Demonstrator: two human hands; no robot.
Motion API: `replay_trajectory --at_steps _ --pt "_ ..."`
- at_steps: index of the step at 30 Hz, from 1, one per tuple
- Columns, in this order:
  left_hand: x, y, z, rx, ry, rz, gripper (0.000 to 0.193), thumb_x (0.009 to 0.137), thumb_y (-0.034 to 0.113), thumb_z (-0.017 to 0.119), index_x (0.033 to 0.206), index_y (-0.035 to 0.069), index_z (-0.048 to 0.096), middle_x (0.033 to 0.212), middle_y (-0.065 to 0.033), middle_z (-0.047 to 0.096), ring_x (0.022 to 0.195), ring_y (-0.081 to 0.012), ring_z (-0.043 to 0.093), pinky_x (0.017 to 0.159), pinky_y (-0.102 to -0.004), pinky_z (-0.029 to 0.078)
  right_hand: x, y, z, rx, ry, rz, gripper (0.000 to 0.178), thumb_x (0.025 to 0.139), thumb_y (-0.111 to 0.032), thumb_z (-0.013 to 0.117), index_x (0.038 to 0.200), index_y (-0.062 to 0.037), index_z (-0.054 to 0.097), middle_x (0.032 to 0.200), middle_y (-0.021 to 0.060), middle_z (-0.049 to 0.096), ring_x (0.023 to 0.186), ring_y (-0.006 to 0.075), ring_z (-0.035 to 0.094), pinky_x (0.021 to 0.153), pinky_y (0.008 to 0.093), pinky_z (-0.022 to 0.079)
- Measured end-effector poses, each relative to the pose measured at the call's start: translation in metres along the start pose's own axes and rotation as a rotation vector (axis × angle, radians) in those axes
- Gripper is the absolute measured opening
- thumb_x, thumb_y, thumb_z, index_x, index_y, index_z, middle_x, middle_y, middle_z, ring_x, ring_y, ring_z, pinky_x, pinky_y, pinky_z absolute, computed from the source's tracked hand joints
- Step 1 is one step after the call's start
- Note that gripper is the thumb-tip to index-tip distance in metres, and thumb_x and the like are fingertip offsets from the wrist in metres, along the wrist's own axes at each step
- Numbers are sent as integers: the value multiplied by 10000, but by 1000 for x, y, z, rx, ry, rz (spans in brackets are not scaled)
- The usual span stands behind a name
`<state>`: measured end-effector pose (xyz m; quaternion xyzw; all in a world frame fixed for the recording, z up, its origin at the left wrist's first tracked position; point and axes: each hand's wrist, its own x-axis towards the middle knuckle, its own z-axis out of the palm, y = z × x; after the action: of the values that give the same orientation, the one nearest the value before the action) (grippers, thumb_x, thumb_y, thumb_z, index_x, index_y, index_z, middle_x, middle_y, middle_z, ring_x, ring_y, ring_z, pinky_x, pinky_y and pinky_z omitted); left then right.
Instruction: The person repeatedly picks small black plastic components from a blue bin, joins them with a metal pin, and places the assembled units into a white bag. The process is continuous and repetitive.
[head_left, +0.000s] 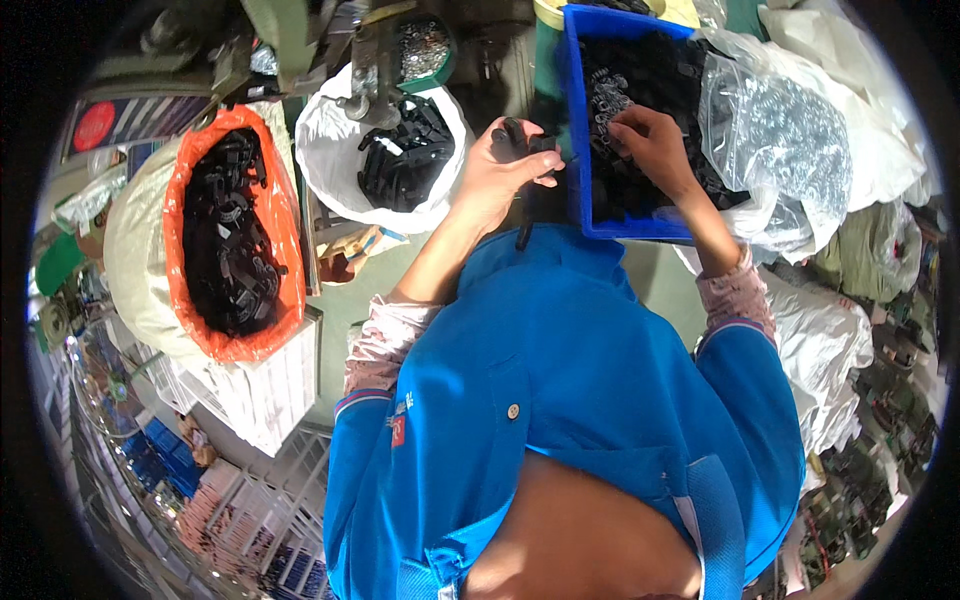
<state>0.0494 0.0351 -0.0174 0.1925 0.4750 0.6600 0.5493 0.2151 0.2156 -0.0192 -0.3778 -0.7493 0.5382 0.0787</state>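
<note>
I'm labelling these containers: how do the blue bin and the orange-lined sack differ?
The blue bin has straight edges; the orange-lined sack has a rounded, crinkled mouth. The bin sits right of centre; the sack stands at the left. The right hand is over the bin; no hand is at the sack. Both hold black parts.

Black parts (514, 134) and silvery pieces (608, 96)
Black parts: elongated, grouped at differing angles, held at 12 o'clock. Silvery pieces: small, loose, heaped at 1 o'clock; exact form indistinct.
</note>
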Motion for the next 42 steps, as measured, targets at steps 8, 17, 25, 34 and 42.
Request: replay_trajectory --at_steps 8,17,25,34,42 --pt "-15 23 0 506 164 408 258 745 43 743 984 14 650 872 -22 665 779 -53 575 719 -224 482 -3 -76 35 418 -235 -316 107 827 -75 667 893 9 657 788 44 648 691 96 581 624 231 472" --pt "-38 35 -18 912 374 571 295 661 98 808 924 36 692 848 -92 649 764 -189 613 724 -290 489 3 -116 60 -390 -276 -940 93 730 -11 625 815 20 600 810 145 587 752 293 592 666 350 489" --pt "-56 36 -18 705 539 631 337 738 39 741 1055 51 626 966 -106 667 893 -194 652 777 -300 511 24 -125 73 104 -572 -608 173 891 -83 578 1014 37 588 897 135 655 791 220 643 705 297 521" --pt "-53 33 -22 562 388 727 193 784 -21 662 967 12 609 1093 -146 651 992 -190 635 835 -304 508 30 -79 99 808 -792 403 401 942 -392 510 1061 -9 524 778 66 595 593 98 497 512 213 386" --pt "-51 43 -42 808 417 785 168 717 -80 646 861 6 639 997 -113 645 910 -217 626 811 -307 485 30 -80 84 800 -672 173 323 883 -177 624 1115 44 583 962 110 638 854 186 613 794 301 500"
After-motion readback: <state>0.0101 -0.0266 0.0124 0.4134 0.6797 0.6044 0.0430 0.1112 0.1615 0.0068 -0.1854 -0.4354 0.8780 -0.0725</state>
